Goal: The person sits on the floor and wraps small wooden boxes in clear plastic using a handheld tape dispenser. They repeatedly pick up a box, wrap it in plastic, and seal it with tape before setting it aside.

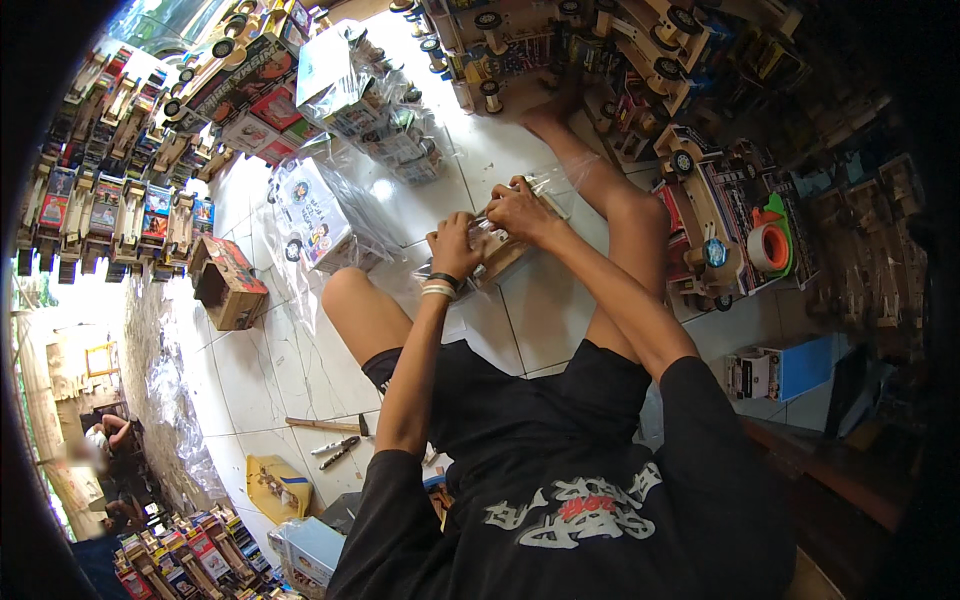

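I sit on the floor with both hands between my bent legs, over a pale wooden toy truck [502, 258] partly covered by see-through plastic wrap [560, 182]. My left hand [455, 246], with bands at its wrist, has its fingers bent down on the near left end of the wrapped toy. Beyond it to the right, my right hand [522, 212] is closed over the toy's far side, its fingers pressed into the plastic. The fingertips of both hands are partly hidden, and the toy's details are blurred by the shiny wrap.
Plastic-wrapped box-like toy trucks [325, 215] stand ahead on the left. A green tape dispenser [770, 245] rests on a wooden truck at right. A hammer [325, 425], pliers [335, 452] and a yellow container [278, 488] lie at left. Stacked toy trucks [110, 200] surround the white tiles.
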Demonstrator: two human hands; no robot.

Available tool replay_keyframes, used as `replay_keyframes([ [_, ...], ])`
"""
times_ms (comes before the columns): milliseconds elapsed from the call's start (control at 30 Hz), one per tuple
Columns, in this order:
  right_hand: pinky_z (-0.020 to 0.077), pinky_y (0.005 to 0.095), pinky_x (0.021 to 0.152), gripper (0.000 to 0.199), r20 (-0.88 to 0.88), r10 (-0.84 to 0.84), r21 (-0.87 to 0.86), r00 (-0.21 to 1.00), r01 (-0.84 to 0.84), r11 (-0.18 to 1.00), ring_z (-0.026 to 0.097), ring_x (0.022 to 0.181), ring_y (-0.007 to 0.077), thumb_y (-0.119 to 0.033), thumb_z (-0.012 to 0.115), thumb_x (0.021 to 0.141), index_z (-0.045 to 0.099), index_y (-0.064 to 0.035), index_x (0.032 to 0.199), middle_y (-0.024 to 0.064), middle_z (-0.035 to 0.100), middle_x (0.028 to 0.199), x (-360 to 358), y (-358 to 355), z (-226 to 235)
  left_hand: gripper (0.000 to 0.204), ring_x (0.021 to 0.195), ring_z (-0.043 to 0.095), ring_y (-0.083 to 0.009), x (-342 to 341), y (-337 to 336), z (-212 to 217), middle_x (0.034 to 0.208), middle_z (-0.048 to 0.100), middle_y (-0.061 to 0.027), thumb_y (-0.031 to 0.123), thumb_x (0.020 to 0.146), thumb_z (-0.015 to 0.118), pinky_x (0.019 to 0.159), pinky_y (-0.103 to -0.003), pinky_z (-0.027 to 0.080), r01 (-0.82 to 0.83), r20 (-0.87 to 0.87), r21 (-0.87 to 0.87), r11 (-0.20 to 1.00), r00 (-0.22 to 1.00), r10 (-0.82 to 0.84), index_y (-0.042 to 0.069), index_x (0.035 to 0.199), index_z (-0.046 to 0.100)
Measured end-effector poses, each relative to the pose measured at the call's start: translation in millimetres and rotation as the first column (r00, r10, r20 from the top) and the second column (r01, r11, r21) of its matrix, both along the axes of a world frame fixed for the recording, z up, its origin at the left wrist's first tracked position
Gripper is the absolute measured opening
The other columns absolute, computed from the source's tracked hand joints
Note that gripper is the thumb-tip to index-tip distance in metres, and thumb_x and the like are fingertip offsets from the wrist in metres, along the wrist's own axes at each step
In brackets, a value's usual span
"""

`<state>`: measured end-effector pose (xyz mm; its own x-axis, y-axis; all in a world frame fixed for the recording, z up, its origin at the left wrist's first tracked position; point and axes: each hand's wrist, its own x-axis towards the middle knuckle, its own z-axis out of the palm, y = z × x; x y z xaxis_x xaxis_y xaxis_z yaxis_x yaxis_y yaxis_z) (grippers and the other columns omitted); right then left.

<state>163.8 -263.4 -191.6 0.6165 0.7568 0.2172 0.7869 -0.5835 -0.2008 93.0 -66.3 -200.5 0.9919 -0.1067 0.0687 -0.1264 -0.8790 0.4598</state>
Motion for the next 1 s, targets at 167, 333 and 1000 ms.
replay_keyframes([
  [167,0.0312,0.0626,0.105,0.009,-0.223,-0.058,0.042,0.973,0.070,0.997,0.060,0.121,0.0205,-0.026,0.074,0.092,0.078,-0.0198,0.097,-0.0007,0.076,0.106,5,-6,6,0.021,0.087,0.069,-0.0377,-7,-17,4,0.092,0.070,-0.0167,0.023,0.090,0.075,0.078,-0.047,0.051,0.027,0.081,-0.115,0.993,0.997,-0.018,0.002,0.089,0.074],
  [333,0.0283,0.0709,0.110,0.025,-0.445,-0.139,-0.027,0.885,0.142,0.989,0.057,0.127,0.0256,-0.027,0.073,0.095,0.070,-0.0191,0.119,0.0049,0.072,0.119,5,2,20,0.015,0.066,0.071,-0.0270,-3,-8,-14,0.074,0.073,-0.0141,0.014,0.096,0.069,0.064,-0.035,0.052,-0.121,-0.029,-0.437,0.891,0.992,0.121,0.002,0.093,0.078],
  [1000,0.0318,0.0537,0.106,0.010,-0.161,0.027,-0.045,0.987,-0.035,0.998,0.061,0.118,0.0205,-0.020,0.071,0.085,0.080,-0.0254,0.086,-0.0018,0.075,0.091,-4,21,-25,0.025,0.099,0.067,-0.0359,-23,-4,-31,0.103,0.072,-0.0134,0.025,0.093,0.071,0.085,-0.042,0.052,0.045,0.178,-0.004,0.999,0.983,-0.044,0.009,0.112,0.072],
])
